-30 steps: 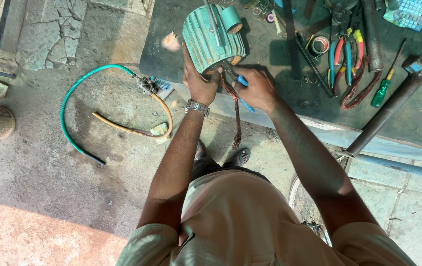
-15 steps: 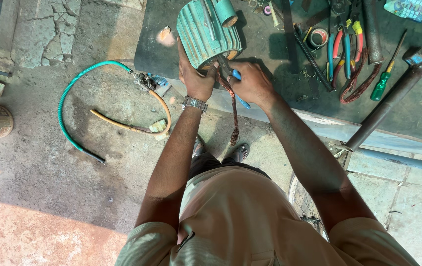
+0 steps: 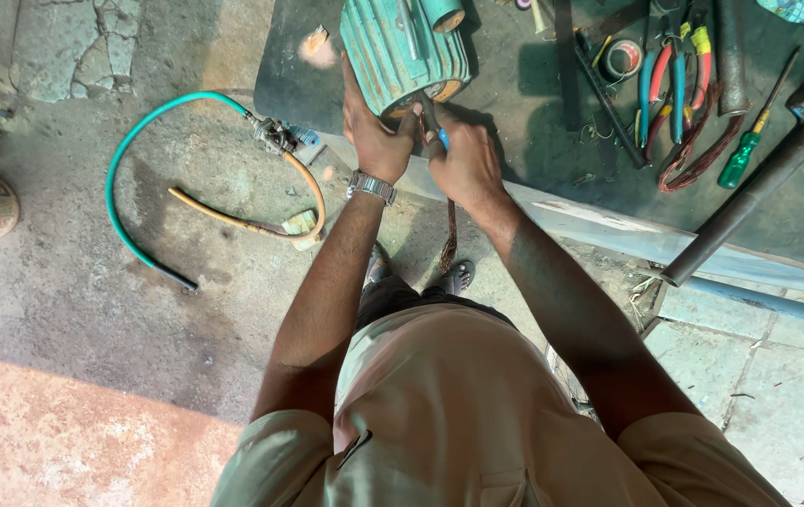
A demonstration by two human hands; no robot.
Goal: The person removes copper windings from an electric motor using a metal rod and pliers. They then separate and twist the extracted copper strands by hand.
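One green ribbed motor housing [image 3: 402, 47] sits at the near edge of the dark workbench [image 3: 533, 141]. The left hand [image 3: 375, 141] is pressed against its lower end, fingers curled on it, and the right hand [image 3: 463, 164] is wrapped tight around one blue-handled tool [image 3: 440, 138] poking into that end. On the bench: two pliers [image 3: 665, 84], one green screwdriver [image 3: 744, 150], one tape roll [image 3: 621, 58], one hammer [image 3: 749, 197]. One green hose [image 3: 139, 178] and one yellow hose [image 3: 233, 218] lie on the cracked concrete floor [image 3: 73, 310].
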